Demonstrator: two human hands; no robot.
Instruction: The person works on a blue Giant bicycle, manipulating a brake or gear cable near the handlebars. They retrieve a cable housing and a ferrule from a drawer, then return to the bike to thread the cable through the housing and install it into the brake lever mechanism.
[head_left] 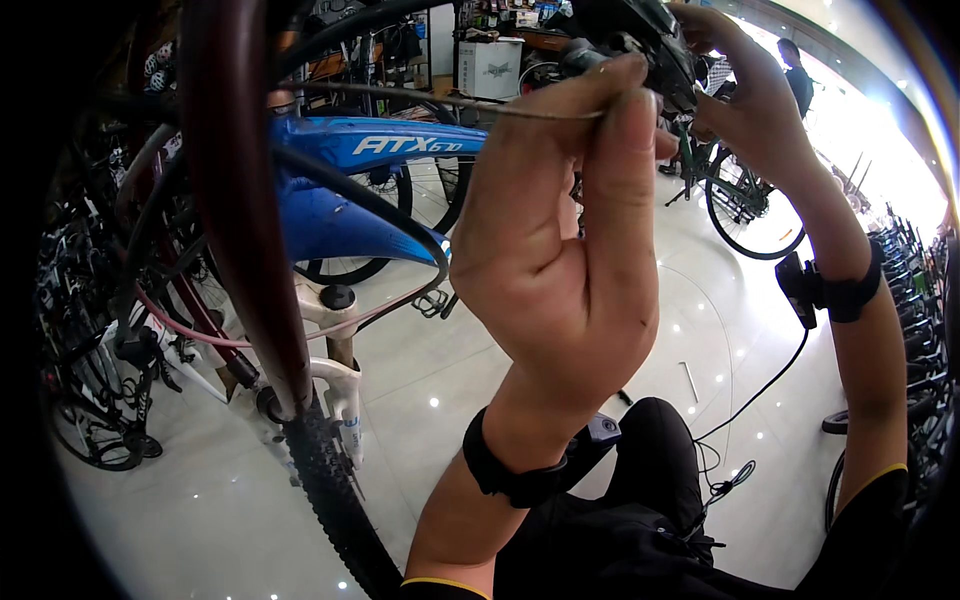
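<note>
We've got a thin cable (pixel 430 98) running from upper left to upper centre of the frame, where our L hand (pixel 570 250) pinches it btwn thumb and index finger, tips closed narrow; the other L fingers are mostly hidden, so we can't tell if they hold anything. Our R hand (pixel 750 120), upper right, has thumb and fingers curled round a black bike part (pixel 655 45) at the top edge (prob. a lever unit, tho its top's cut off), so that grip looks closed on it, w/ some tips out of sight. Main risk, we reckon: the pinch is small and the cable thin, so greasy skin or a sideways tug cd let it slip, and if it's springy it'd whip twd the dark red tube (pixel 232 200) at left. A sharp bend by the thumb might kink or fray it. If our R hand loosens or twists, the black part cd swing and drag the cable w/ it. Snags too: a black hose (pixel 400 200) loops across the blue frame (pixel 350 225), left of centre, and cd catch a loose end. Also, the black cord (pixel 770 387) off our R wrist strap (pixel 855 290) hangs slack, lower right, so a quick arm move might hook it.
</note>
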